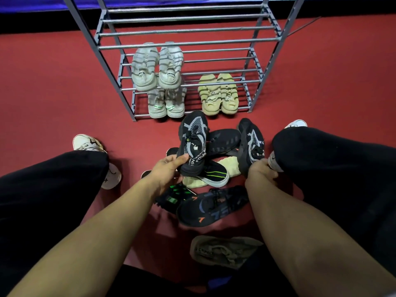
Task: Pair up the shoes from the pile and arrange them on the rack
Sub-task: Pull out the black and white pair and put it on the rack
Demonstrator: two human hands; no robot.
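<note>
From the head view, the left hand [166,171] is gripping a black-and-grey sneaker [194,142] by its heel, fingers curled round it, holding it toe-up over the pile [205,179]. The right hand [260,171] is clutching the matching sneaker [250,144] at its heel, fingers wrapped tight, just beside the right knee. White lettering is running along the left sneaker's collar, too blurred to read. Ahead on the red floor, the rack [188,42] is carrying three pairs: grey sneakers [157,66] with heel tabs reading "DESIGN", white ones [166,103], and beige sandals [218,94]. Nearest the person, an olive shoe [222,250] is showing "CAPA" on its side.
</note>
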